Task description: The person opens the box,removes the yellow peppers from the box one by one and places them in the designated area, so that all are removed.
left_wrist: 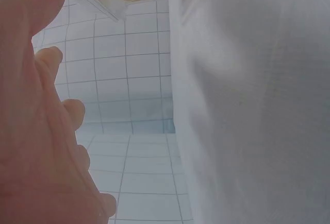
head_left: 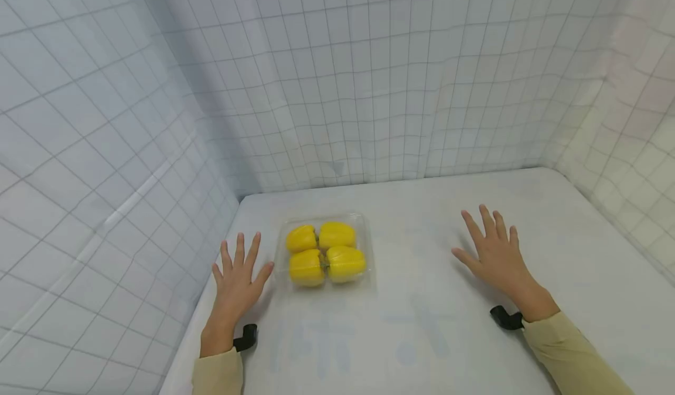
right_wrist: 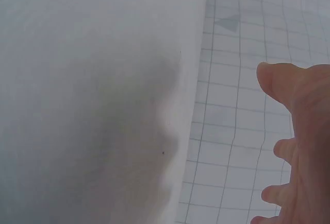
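Observation:
Several yellow bell peppers [head_left: 345,264] sit in a clear plastic tray [head_left: 370,266] on the white table, left of centre. My left hand [head_left: 237,286] is just left of the tray, fingers spread and straight, holding nothing. Its thumb tip comes close to the tray's left side; whether they touch I cannot tell. In the left wrist view the tray's edge and some yellow show at the top, beyond the left hand [left_wrist: 46,116]. Well to the right of the tray, my right hand [head_left: 498,263] hovers over the table with fingers spread, nothing in it. The right wrist view shows that hand [right_wrist: 309,141] above bare tabletop.
The white table [head_left: 416,219] has faint bluish marks near its front. White cloth with a grid of lines hangs behind the table [head_left: 358,90] and along its left and right sides. Each wrist wears a black device, the left one [head_left: 245,337] and the right one [head_left: 506,317].

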A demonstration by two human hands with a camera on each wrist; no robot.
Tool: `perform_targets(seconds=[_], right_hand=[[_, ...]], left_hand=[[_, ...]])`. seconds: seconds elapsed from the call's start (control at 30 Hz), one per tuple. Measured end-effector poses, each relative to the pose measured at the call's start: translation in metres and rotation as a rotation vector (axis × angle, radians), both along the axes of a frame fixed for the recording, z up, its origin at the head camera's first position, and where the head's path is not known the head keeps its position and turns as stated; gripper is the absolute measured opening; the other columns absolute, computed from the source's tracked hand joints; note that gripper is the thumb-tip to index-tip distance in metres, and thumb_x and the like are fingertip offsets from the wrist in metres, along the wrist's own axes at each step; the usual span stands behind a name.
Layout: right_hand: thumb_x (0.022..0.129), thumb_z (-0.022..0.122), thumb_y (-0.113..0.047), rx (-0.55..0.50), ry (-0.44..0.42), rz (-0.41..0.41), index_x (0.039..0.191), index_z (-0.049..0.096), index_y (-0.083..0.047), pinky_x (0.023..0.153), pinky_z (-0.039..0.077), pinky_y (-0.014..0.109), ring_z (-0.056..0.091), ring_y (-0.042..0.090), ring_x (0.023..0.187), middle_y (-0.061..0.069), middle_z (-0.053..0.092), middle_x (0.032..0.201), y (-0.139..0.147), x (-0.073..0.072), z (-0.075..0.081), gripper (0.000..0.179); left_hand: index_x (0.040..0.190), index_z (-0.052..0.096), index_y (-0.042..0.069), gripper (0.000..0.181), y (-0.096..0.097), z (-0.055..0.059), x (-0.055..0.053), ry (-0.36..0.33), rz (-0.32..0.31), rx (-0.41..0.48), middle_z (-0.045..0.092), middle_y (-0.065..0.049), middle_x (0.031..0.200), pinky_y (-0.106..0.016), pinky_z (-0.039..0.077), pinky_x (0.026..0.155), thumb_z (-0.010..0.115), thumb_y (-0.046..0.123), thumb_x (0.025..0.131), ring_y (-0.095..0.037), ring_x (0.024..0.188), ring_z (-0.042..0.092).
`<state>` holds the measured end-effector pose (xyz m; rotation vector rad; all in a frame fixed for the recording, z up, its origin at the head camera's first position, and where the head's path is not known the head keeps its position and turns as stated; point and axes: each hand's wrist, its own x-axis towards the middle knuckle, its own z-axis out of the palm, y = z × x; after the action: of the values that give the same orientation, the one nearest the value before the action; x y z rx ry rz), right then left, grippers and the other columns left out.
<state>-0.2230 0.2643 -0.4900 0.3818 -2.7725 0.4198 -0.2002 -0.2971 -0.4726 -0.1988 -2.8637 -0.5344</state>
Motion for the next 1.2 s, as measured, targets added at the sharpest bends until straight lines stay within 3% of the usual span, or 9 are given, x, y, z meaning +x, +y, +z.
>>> perform_targets(seconds=[0.33,0.53,0.73,0.87,1.03,1.2], right_hand=[[0.096,0.062,-0.051,0.017,0.032,0.060,0.163,0.017,-0.018,0.103,0.017,0.079,0.012,0.052,0.146,0.025,0.012,0.164,-0.023,-0.001,0.018,0.087],[0.096,0.063,-0.051,0.031,0.020,0.111,0.162,0.019,-0.017,0.104,0.019,0.078,0.015,0.052,0.146,0.024,0.014,0.163,-0.046,-0.001,0.018,0.087],[0.094,0.065,-0.049,0.047,0.006,0.182,0.162,0.021,-0.018,0.106,0.021,0.076,0.017,0.050,0.147,0.023,0.016,0.164,-0.074,0.002,0.019,0.087],[0.095,0.066,-0.048,0.046,-0.023,0.225,0.162,0.021,-0.019,0.108,0.021,0.074,0.017,0.047,0.147,0.021,0.016,0.164,-0.092,0.006,0.020,0.086],[0.096,0.065,-0.047,0.021,-0.048,0.269,0.162,0.020,-0.021,0.111,0.022,0.068,0.019,0.044,0.148,0.017,0.016,0.165,-0.110,0.010,0.023,0.084],[0.096,0.063,-0.048,-0.042,-0.057,0.348,0.162,0.018,-0.024,0.111,0.032,0.058,0.028,0.034,0.146,0.013,0.019,0.165,-0.129,0.014,0.023,0.084]], left_hand=[[0.163,0.008,0.030,0.070,0.006,0.017,0.002,0.029,-0.049,0.080,-0.006,-0.012,0.168,-0.082,0.001,0.102,0.045,0.047,0.106,-0.046,0.148,-0.017],[0.163,0.009,0.033,0.069,0.008,0.018,0.003,-0.017,-0.112,0.167,-0.003,-0.011,0.168,-0.081,0.001,0.103,0.047,0.043,0.106,-0.043,0.150,-0.014],[0.161,0.013,0.041,0.065,0.012,0.015,0.004,-0.092,-0.202,0.297,0.003,-0.001,0.168,-0.079,0.006,0.106,0.049,0.037,0.107,-0.034,0.152,-0.010],[0.161,0.018,0.040,0.064,0.016,0.016,0.008,-0.119,-0.234,0.298,0.006,0.002,0.168,-0.079,0.010,0.105,0.051,0.034,0.107,-0.035,0.153,-0.004],[0.161,0.023,0.035,0.063,0.024,0.016,0.014,-0.132,-0.277,0.288,0.009,-0.003,0.168,-0.076,0.015,0.107,0.053,0.034,0.106,-0.040,0.152,0.005],[0.160,0.030,0.030,0.064,0.030,0.015,0.018,-0.134,-0.300,0.270,0.006,-0.006,0.169,-0.074,0.024,0.105,0.059,0.038,0.103,-0.044,0.150,0.013]])
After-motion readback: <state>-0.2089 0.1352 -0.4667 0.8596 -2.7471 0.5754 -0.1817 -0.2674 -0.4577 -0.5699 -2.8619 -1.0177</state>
